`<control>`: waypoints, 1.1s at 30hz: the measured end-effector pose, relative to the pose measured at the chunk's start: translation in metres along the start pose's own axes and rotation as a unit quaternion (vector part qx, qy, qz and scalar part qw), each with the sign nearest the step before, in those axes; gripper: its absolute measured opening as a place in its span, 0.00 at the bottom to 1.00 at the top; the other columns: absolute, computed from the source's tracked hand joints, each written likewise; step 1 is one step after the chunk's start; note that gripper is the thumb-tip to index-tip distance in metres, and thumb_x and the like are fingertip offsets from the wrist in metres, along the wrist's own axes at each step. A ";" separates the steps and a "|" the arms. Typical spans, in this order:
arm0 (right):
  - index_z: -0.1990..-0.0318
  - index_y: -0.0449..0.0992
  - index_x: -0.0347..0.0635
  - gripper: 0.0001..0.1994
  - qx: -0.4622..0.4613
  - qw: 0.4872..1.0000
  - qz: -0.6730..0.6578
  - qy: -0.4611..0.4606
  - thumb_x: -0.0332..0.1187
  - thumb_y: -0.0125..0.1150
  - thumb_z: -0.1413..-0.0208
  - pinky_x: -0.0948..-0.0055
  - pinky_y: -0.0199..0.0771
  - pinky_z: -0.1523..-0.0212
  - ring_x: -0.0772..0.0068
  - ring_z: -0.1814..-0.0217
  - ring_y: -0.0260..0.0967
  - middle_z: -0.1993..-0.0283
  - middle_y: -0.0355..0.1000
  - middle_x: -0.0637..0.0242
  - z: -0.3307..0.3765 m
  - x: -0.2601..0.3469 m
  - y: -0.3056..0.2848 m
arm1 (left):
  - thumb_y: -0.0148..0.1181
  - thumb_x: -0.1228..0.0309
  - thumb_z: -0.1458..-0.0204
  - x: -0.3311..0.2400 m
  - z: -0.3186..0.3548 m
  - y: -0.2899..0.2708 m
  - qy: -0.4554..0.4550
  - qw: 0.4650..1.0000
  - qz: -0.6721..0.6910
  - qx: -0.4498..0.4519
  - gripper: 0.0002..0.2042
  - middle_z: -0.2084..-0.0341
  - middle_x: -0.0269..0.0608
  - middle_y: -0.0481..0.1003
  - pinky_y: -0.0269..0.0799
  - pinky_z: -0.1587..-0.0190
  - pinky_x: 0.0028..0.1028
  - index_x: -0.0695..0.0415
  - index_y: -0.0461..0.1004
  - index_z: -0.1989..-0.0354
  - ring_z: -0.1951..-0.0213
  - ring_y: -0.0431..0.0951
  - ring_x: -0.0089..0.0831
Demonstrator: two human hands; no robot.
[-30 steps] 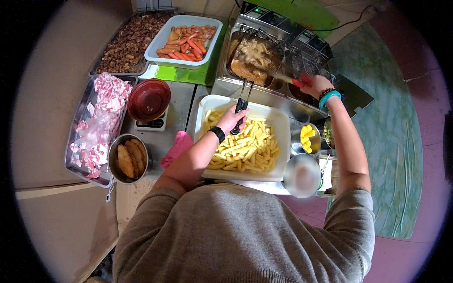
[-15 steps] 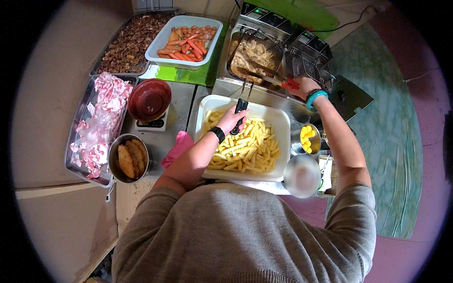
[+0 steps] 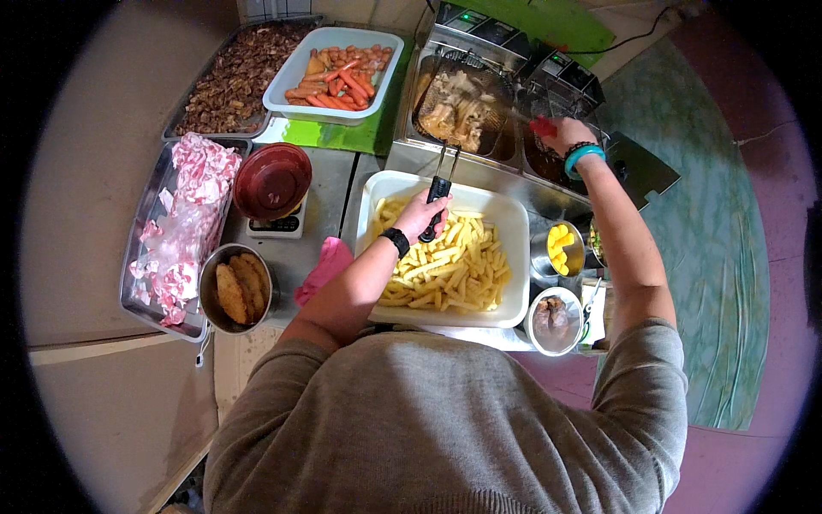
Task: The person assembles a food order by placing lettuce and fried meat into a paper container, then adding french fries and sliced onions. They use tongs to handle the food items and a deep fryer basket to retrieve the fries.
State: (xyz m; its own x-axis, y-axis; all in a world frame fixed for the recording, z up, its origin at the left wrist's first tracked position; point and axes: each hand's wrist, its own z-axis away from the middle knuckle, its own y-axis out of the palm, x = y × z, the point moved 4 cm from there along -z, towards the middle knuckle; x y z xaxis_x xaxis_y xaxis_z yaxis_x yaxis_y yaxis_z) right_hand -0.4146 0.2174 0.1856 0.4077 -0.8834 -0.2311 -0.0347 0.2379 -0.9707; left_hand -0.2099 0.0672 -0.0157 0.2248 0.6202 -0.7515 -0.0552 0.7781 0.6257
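My left hand (image 3: 422, 216), a watch on its wrist, is closed round the black handle of a wire fryer basket (image 3: 440, 182). This basket sits in the left well of the fryer (image 3: 492, 171), with pale, wet meat pieces (image 3: 458, 110) inside. My right hand (image 3: 568, 135) is closed on red-handled tongs (image 3: 541, 127) above the right side of the fryer. The jaws of the tongs are hard to make out. Below my left hand stands a white tub (image 3: 520, 257) of cut potato fries (image 3: 449, 270).
On the left are a tray of raw sliced meat (image 3: 201, 188), a steel pot of breaded cutlets (image 3: 235, 291), and a red bowl (image 3: 271, 180) on a scale (image 3: 278, 226). Sausages (image 3: 351, 81) fill a tub behind. At right stand containers of yellow pieces (image 3: 561, 244) and dark pieces (image 3: 552, 313).
My right hand has moved slightly right, and the tongs have come away from over the meat in the left basket. My left hand keeps its hold on the basket handle.
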 end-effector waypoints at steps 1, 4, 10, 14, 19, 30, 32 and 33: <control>0.58 0.71 0.49 0.19 -0.017 1.000 0.004 -0.024 0.40 0.58 0.61 0.66 0.67 0.60 0.57 0.60 0.67 0.63 0.70 0.56 0.000 -0.001 -0.008 | 0.44 0.69 0.47 0.000 0.001 -0.001 -0.001 1.000 -0.003 -0.006 0.09 0.83 0.33 0.63 0.61 0.87 0.19 0.58 0.60 0.60 0.88 0.62 0.19; 0.59 0.71 0.49 0.18 0.015 0.995 0.009 -0.102 0.40 0.58 0.61 0.65 0.68 0.61 0.57 0.61 0.67 0.64 0.71 0.57 0.015 0.005 -0.028 | 0.44 0.69 0.47 -0.001 0.004 -0.003 0.000 1.000 0.000 -0.015 0.09 0.83 0.32 0.63 0.60 0.87 0.19 0.58 0.60 0.60 0.88 0.62 0.19; 0.61 0.72 0.50 0.16 0.031 0.989 0.118 -0.078 0.42 0.57 0.60 0.64 0.68 0.61 0.58 0.62 0.68 0.65 0.71 0.58 0.025 0.010 -0.026 | 0.43 0.69 0.47 -0.001 0.002 -0.001 0.006 1.000 -0.018 -0.006 0.10 0.83 0.32 0.63 0.60 0.86 0.19 0.59 0.60 0.58 0.87 0.62 0.19; 0.63 0.73 0.47 0.16 -0.029 0.997 0.041 -0.063 0.44 0.57 0.60 0.63 0.68 0.61 0.57 0.62 0.68 0.65 0.71 0.57 0.013 -0.006 -0.031 | 0.43 0.69 0.46 -0.003 0.003 0.003 0.003 1.000 -0.010 -0.002 0.11 0.83 0.32 0.63 0.61 0.85 0.19 0.60 0.59 0.58 0.87 0.62 0.19; 0.65 0.73 0.44 0.19 0.051 0.991 -0.018 -0.120 0.48 0.57 0.62 0.63 0.67 0.59 0.55 0.61 0.67 0.66 0.71 0.55 0.027 0.017 -0.012 | 0.44 0.69 0.47 -0.004 0.003 0.002 0.004 1.000 0.002 -0.010 0.09 0.84 0.33 0.63 0.60 0.86 0.20 0.59 0.60 0.60 0.87 0.62 0.20; 0.57 0.70 0.52 0.19 -0.036 0.995 -0.076 -0.058 0.44 0.57 0.59 0.62 0.68 0.61 0.54 0.62 0.67 0.64 0.70 0.54 0.040 -0.029 0.000 | 0.46 0.69 0.48 -0.009 0.001 0.006 -0.019 0.999 0.036 -0.022 0.06 0.84 0.34 0.64 0.61 0.87 0.23 0.57 0.61 0.65 0.87 0.63 0.22; 0.55 0.69 0.54 0.20 -0.060 0.995 -0.072 -0.032 0.44 0.57 0.60 0.62 0.68 0.61 0.54 0.61 0.67 0.64 0.70 0.54 0.056 -0.036 0.019 | 0.45 0.69 0.47 -0.016 0.002 0.014 -0.025 0.999 0.039 -0.017 0.08 0.83 0.33 0.64 0.61 0.86 0.21 0.58 0.62 0.63 0.86 0.63 0.21; 0.54 0.67 0.55 0.22 -0.061 0.997 -0.013 -0.046 0.43 0.58 0.60 0.61 0.68 0.62 0.55 0.62 0.68 0.65 0.70 0.55 0.058 -0.046 0.035 | 0.45 0.69 0.47 -0.017 0.001 0.018 -0.028 0.999 0.039 -0.014 0.09 0.83 0.32 0.64 0.61 0.85 0.20 0.59 0.62 0.61 0.85 0.63 0.21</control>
State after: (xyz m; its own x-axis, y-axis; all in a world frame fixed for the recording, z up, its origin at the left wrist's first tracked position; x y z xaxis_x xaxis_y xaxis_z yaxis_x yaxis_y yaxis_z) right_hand -0.3818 0.2895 0.1662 0.4919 -0.8465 -0.2034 -0.1307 0.1592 -0.9786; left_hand -0.2136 0.0701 0.0088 0.2730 0.6737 -0.6867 -0.1012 0.7300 0.6760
